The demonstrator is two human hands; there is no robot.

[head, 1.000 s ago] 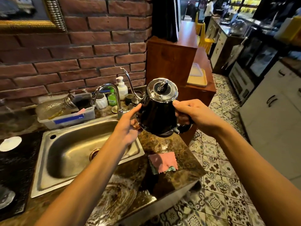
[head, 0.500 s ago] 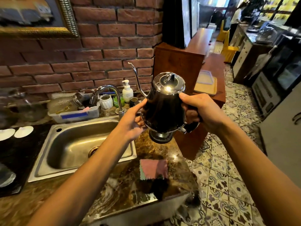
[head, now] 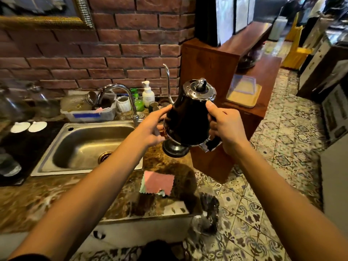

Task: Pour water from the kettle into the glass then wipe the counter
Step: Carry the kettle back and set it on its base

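Holding the kettle (head: 189, 119) in the air above the right end of the counter (head: 47, 200), we had our right hand (head: 225, 129) clamped round its handle on the near right side, thumb laid up against the dark body. Our left hand (head: 153, 127) was not gripping; its fingers lay spread and open against the left flank of the kettle, steadying it. The kettle stood close to upright, lid on top, its thin gooseneck spout (head: 168, 81) rising on the far left side toward the brick wall. Just beneath it sat what looked like its round base (head: 175, 150), apart from the kettle's bottom.

We could not pick out the glass with any certainty; clear vessels stood at the far left, too blurred to name. The pink cloth (head: 159, 182) lay on the counter near us, below the kettle, ready for wiping.

To do this step well, we judged we should find the glass first, carry the kettle level so nothing ran from the spout, then bring the spout tip right over the rim before tilting. A slow tilt from the right wrist would suit so narrow a spout, with the left hand supporting only.
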